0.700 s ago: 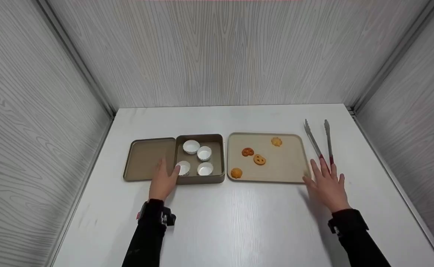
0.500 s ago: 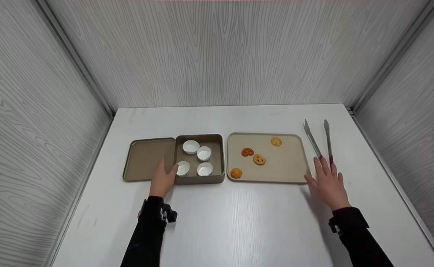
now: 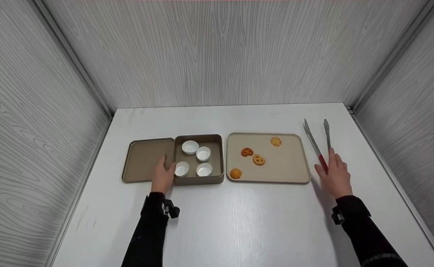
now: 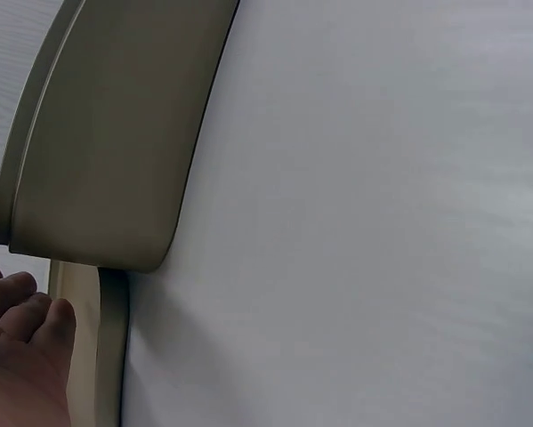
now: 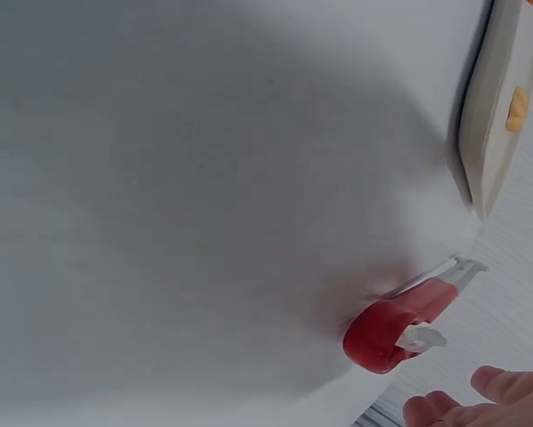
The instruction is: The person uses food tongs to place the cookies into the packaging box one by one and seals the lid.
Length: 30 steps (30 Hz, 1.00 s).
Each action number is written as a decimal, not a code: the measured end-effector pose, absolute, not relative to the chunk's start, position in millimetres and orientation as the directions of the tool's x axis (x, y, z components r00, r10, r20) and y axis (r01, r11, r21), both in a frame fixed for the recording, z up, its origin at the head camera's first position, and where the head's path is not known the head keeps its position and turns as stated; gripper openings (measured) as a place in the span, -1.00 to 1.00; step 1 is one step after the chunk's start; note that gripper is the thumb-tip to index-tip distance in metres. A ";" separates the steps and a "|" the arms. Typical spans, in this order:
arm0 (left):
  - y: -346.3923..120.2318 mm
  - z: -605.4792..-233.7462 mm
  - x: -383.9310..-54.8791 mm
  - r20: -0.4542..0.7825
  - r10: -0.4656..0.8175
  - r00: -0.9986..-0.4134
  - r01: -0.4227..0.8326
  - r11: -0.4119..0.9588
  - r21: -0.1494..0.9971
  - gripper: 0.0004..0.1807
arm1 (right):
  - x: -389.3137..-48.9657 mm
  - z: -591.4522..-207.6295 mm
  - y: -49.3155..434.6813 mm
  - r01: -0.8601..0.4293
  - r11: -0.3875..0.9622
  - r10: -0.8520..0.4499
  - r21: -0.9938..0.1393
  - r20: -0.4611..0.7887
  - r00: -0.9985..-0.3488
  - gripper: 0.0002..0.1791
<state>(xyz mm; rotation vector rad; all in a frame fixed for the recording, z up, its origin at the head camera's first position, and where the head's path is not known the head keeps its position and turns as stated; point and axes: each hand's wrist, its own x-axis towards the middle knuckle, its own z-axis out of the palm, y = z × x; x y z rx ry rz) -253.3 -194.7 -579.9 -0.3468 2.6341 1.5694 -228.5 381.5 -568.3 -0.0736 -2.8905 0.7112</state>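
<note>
My left hand is at the lower left corner of a brown hinged tin. Its thumb touches the tin's rim and its other fingers lie loosely over the opened lid. Inside the tin stand several white paper baking cups. On the right, my right hand hovers over the red handle end of metal tongs, whose arms are spread apart. In the right wrist view, the red handle shows a gap between it and the fingers.
A beige tray lies right of the tin, with several cookies on it: a pretzel-shaped one, a round one with holes, a swirled one and a flower-shaped one. Wood-grain panels enclose the white table.
My right hand has moved right and a little forward, from beside the tray's corner to over the tongs' handle. My left hand has shifted slightly; the tin and cookies stay nearly in place.
</note>
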 end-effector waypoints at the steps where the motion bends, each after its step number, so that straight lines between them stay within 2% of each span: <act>1: -194.0 -579.8 -253.4 -0.157 -0.162 -0.974 -0.215 0.455 0.864 -0.26 | -230.0 -569.0 383.0 0.025 0.884 0.099 -0.468 0.134 -0.986 -0.10; 14: -185.3 -580.9 -253.7 -0.047 -0.162 -0.986 -0.122 0.487 0.865 -0.36 | -250.6 -587.7 394.1 0.200 0.874 0.245 -0.444 0.046 -0.968 -0.15; 23: -178.9 -589.8 -256.5 0.035 -0.154 -0.987 -0.051 0.517 0.855 -0.43 | -254.0 -595.4 393.5 0.170 0.892 0.238 -0.419 0.115 -0.964 -0.29; 30: -174.8 -592.9 -254.6 0.076 -0.179 -0.981 -0.030 0.525 0.850 -0.43 | -255.5 -594.8 391.7 0.176 0.884 0.241 -0.433 0.100 -0.965 -0.32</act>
